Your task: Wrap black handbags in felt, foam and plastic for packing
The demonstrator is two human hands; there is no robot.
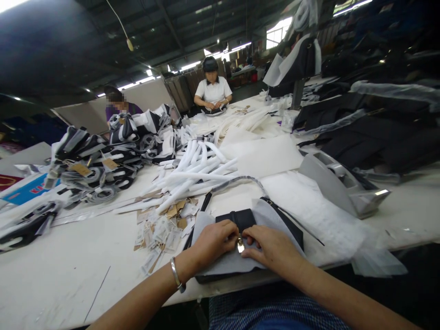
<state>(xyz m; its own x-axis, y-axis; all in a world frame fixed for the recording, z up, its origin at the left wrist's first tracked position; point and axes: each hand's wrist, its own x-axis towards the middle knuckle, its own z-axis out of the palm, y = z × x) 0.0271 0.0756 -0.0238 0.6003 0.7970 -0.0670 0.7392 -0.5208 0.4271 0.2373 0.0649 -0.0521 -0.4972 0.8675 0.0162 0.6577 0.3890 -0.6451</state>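
Observation:
A black handbag (298, 233) lies at the table's front edge, with white tissue paper (213, 262) spread over its front. Its black flap (244, 219) reaches down from the top, and a plastic-wrapped handle (237, 179) arches behind it. A small gold padlock (240, 245) hangs at the front below the flap. My left hand (217, 238) is closed, its fingertips pinched at the padlock's upper end. From the other side, my right hand (267, 244) has curled fingers and a thumb against the padlock. The fingertips partly hide the shackle.
Left of the bag lie heaped paper tags (161, 233). Behind are white foam tubes (195, 167) and white sheets (270, 156). A grey tape dispenser (338, 181) stands right. Wrapped bags (103, 160) pile up left; black pieces (385, 133) lie right. Two people (213, 91) work across the table.

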